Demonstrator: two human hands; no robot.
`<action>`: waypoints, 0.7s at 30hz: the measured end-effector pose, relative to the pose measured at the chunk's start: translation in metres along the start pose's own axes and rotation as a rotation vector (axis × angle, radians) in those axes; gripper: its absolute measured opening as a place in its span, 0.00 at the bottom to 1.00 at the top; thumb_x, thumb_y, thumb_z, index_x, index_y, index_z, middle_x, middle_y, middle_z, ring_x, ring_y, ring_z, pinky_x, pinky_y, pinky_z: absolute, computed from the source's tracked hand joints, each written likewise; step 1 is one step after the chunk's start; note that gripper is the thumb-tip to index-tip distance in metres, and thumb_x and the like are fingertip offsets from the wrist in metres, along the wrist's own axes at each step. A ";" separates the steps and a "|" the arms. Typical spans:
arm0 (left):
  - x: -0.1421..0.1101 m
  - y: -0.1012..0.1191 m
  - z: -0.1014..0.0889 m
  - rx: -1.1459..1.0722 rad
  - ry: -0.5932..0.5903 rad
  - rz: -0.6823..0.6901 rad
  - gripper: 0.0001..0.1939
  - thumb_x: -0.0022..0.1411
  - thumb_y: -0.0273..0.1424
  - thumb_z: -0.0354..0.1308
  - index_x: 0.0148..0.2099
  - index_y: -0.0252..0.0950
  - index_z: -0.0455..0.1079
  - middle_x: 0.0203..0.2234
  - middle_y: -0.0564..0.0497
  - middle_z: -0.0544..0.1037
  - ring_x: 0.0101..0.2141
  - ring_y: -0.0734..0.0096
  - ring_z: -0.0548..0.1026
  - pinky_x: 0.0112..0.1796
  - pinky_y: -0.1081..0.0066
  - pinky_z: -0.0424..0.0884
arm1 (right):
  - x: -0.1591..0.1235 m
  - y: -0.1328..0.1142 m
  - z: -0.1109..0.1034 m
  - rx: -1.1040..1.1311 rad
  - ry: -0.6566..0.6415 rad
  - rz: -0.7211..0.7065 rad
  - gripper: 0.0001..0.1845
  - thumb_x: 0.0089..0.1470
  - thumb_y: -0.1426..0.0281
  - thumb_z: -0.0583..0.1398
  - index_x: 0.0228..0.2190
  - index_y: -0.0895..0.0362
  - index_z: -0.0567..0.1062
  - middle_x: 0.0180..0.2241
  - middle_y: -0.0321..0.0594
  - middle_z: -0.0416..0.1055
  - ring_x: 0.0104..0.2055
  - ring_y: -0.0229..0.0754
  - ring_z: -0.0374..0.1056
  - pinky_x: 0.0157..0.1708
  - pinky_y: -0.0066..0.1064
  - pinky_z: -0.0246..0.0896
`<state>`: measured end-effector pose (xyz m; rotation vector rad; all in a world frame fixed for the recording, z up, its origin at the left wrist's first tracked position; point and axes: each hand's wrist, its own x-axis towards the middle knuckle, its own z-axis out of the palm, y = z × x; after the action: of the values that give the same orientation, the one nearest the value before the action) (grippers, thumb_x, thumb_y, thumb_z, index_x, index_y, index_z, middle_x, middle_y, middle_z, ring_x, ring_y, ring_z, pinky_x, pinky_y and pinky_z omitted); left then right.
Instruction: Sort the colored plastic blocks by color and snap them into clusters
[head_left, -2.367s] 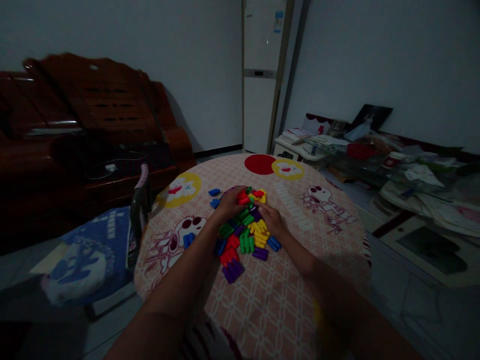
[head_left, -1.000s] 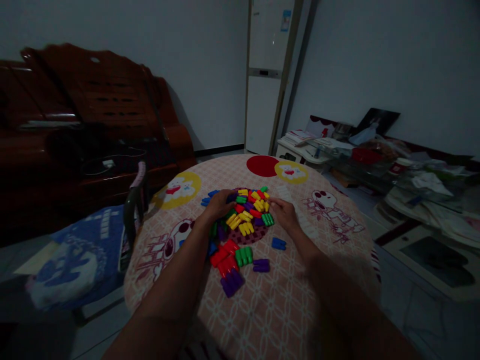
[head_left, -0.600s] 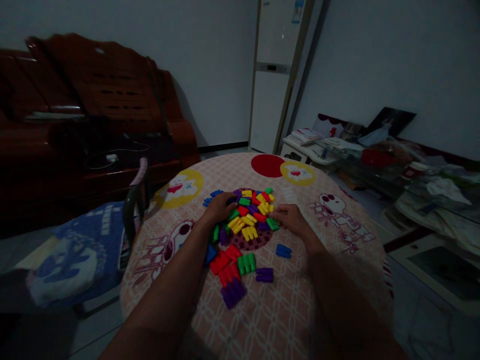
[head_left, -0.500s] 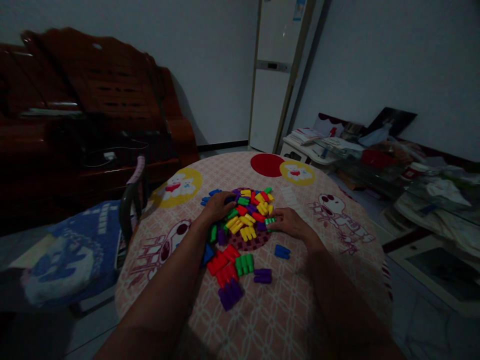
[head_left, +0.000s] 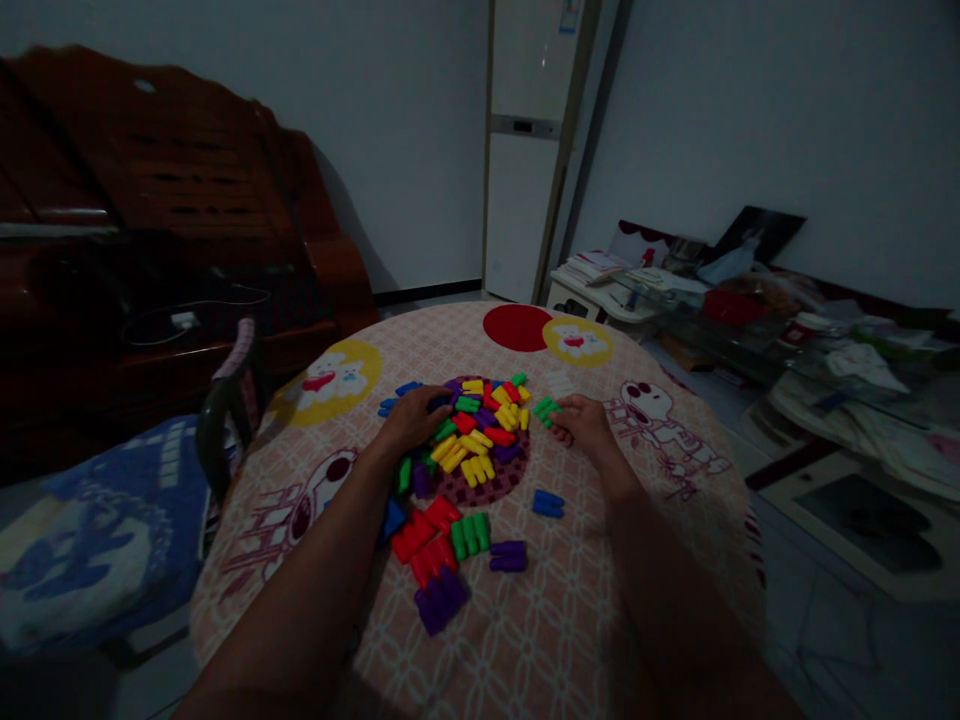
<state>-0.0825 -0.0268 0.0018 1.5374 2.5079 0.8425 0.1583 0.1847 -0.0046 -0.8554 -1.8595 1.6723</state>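
Note:
A pile of colourful plastic building blocks (head_left: 478, 440) lies on the round table's patterned cloth. At its left edge rests my left hand (head_left: 411, 418), fingers loosely bent and apart over the blocks; dark pieces under them are partly hidden. My right hand (head_left: 586, 425) pinches a green block (head_left: 547, 409) just right of the pile. Nearer to me are a single blue block (head_left: 548, 503), a purple block (head_left: 508, 556) and a green block (head_left: 470, 537). Beside these, several red blocks (head_left: 427, 540) lie close against another purple block (head_left: 441, 601).
A chair (head_left: 232, 410) stands at the table's left, near a blue cloth (head_left: 112, 530). Behind it is a wooden bench (head_left: 187, 190). To the right, a low glass-topped cabinet (head_left: 750, 340) carries papers and bags. A tall white cabinet-like appliance (head_left: 521, 210) stands at the back.
My right hand has moved away from the pile, up and to the right, with the green block in its fingers. My left hand stays at the pile. The whole view has shifted slightly.

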 end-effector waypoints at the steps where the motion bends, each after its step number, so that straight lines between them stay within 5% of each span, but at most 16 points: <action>1: 0.000 -0.001 0.001 0.000 0.005 -0.001 0.25 0.63 0.41 0.52 0.56 0.35 0.76 0.51 0.41 0.80 0.49 0.53 0.78 0.52 0.59 0.72 | 0.002 0.001 -0.002 0.011 0.038 0.004 0.16 0.37 0.63 0.65 0.31 0.56 0.73 0.17 0.33 0.72 0.16 0.37 0.65 0.14 0.25 0.56; 5: 0.001 -0.004 0.003 0.010 0.013 0.000 0.25 0.62 0.40 0.52 0.56 0.34 0.76 0.50 0.41 0.81 0.48 0.53 0.78 0.52 0.58 0.72 | 0.008 0.006 -0.009 -0.132 0.211 0.021 0.14 0.44 0.65 0.60 0.34 0.58 0.78 0.16 0.33 0.71 0.16 0.37 0.64 0.16 0.26 0.57; 8: 0.001 -0.005 0.003 0.024 0.008 0.001 0.26 0.63 0.41 0.51 0.57 0.33 0.75 0.51 0.40 0.80 0.48 0.52 0.77 0.52 0.58 0.71 | 0.010 0.011 -0.012 -0.349 0.287 -0.168 0.16 0.47 0.67 0.59 0.38 0.57 0.81 0.24 0.38 0.77 0.25 0.41 0.71 0.27 0.32 0.67; 13: 0.002 -0.005 0.003 0.028 0.016 0.006 0.26 0.62 0.42 0.51 0.56 0.34 0.76 0.51 0.40 0.80 0.50 0.51 0.77 0.53 0.58 0.71 | 0.011 0.017 -0.004 -0.694 0.079 -0.504 0.15 0.47 0.72 0.65 0.40 0.54 0.82 0.43 0.46 0.79 0.46 0.49 0.72 0.50 0.40 0.65; 16: 0.003 -0.005 0.004 0.024 0.017 0.014 0.25 0.62 0.41 0.52 0.56 0.35 0.76 0.50 0.41 0.80 0.49 0.52 0.77 0.53 0.58 0.71 | 0.011 0.021 0.001 -0.821 0.067 -0.507 0.13 0.52 0.72 0.64 0.40 0.54 0.81 0.42 0.46 0.79 0.46 0.49 0.71 0.50 0.39 0.63; 21: 0.003 -0.005 0.003 0.032 0.029 -0.004 0.25 0.62 0.41 0.52 0.55 0.35 0.76 0.51 0.41 0.80 0.51 0.50 0.77 0.53 0.58 0.72 | 0.015 0.021 -0.012 -0.759 0.265 -0.436 0.15 0.61 0.65 0.56 0.35 0.55 0.82 0.36 0.45 0.80 0.38 0.46 0.72 0.42 0.35 0.63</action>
<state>-0.0868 -0.0247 -0.0028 1.5405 2.5562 0.8343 0.1591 0.2047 -0.0246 -0.8051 -2.2858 0.5465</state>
